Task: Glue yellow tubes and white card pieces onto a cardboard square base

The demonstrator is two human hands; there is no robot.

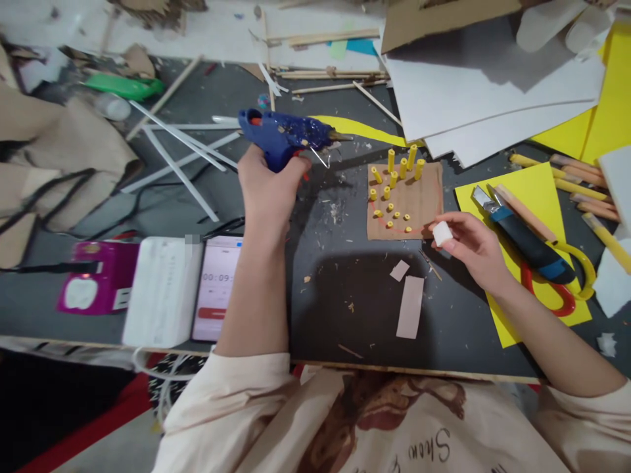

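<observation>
My left hand (271, 184) is wrapped round the handle of a blue hot glue gun (288, 131), its nozzle pointing right above the dark table. A thin white strand hangs near the nozzle. Between the fingertips of my right hand (473, 246) is a small white block (442, 234), held at the lower right corner of a square cardboard base (424, 197). Several short yellow tubes (403, 167) of differing heights stand on that base, with a faint red line drawn along its lower part. Two pale paper pieces lie below it, a larger strip (410, 307) and a smaller scrap (399, 270).
Right of my right hand, a utility knife (532, 243) and scissors (584, 269) lie on a yellow sheet (507, 328). A phone (211, 289), a white box (160, 292) and a magenta box (106, 263) sit at left. White glue sticks (182, 174) and white boards (473, 98) lie further back.
</observation>
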